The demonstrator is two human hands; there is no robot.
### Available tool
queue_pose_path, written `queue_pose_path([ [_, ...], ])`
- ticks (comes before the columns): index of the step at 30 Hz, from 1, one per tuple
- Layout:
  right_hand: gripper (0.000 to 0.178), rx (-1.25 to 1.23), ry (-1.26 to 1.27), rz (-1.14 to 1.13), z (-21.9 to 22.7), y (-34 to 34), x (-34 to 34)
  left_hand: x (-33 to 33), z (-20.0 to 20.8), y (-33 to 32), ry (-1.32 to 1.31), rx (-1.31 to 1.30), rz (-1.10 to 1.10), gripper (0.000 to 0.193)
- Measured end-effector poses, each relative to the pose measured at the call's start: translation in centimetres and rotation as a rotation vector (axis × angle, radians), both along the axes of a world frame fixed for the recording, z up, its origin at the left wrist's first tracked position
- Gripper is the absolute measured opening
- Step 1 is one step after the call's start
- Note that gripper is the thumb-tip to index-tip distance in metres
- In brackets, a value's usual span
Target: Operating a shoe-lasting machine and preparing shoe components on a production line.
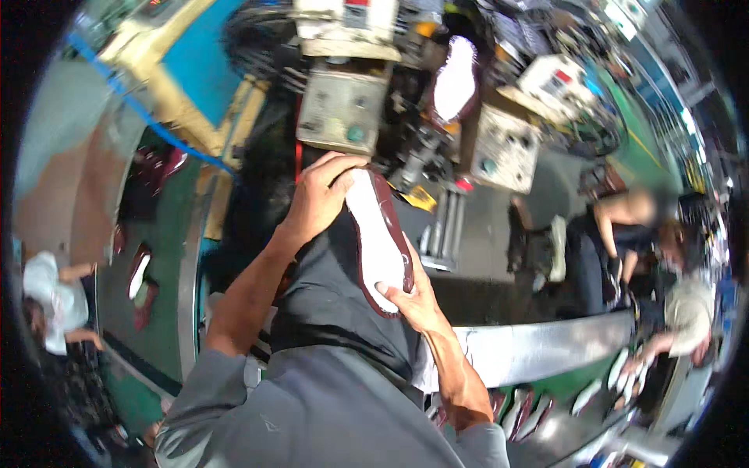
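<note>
A dark red shoe upper (380,234), its white underside turned up toward me, lies lengthwise between my two hands above my lap. My left hand (324,195) grips its far end, thumb on the white face and fingers wrapped over the edge. Around the near end closes my right hand (413,300), with the thumb pressed on the white surface and the fingers hidden along the right side. Beyond it, a second dark red shoe (455,82) with a white bottom sits on the machine (421,156), apart from both hands.
Two metal control boxes (342,109) (503,148) flank the machine. A metal ledge (546,347) runs to my right, with several shoes (519,413) behind it. Shoes (140,269) also stand on the green line at left. Other people (608,242) (58,296) work on both sides.
</note>
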State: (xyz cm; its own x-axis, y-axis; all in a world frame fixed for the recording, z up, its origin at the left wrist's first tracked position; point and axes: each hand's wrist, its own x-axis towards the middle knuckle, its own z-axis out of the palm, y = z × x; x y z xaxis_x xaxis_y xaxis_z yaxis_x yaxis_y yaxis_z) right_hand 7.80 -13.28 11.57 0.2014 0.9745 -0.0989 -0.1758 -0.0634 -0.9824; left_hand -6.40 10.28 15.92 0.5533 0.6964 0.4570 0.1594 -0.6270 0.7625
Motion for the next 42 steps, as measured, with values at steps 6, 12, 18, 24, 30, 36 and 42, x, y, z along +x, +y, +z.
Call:
queue_pose_path([
  [6,0.096,-0.254,-0.043,-0.326,-1.4,-6.1,0.8,7.9,-8.7,-2.9,0.150,-0.017,-0.152,0.023],
  [12,0.081,-0.402,0.113,-0.459,-7.8,-7.9,0.4,9.4,-11.7,-6.1,0.228,-0.200,-0.377,0.033],
  [18,0.091,-0.497,0.093,-0.368,-7.6,-7.3,2.3,9.0,-12.6,-5.3,0.257,-0.230,-0.294,0.031],
  [24,0.100,-0.467,-1.119,-0.034,0.0,-6.4,-0.6,9.5,-16.4,-4.2,0.285,-0.018,-0.304,0.019],
  [30,0.079,-0.453,-1.210,0.027,-2.1,-6.4,0.4,10.9,-15.6,-3.1,0.417,-0.136,-0.331,0.012],
  [36,0.072,-0.401,-1.075,-0.101,-0.6,-6.2,2.5,12.4,-16.5,1.5,0.498,-0.824,-0.654,0.032],
  [42,0.065,-0.319,-1.197,-0.487,6.4,-2.0,7.8,21.9,-3.7,14.2,-0.358,-1.167,-0.304,0.088],
])
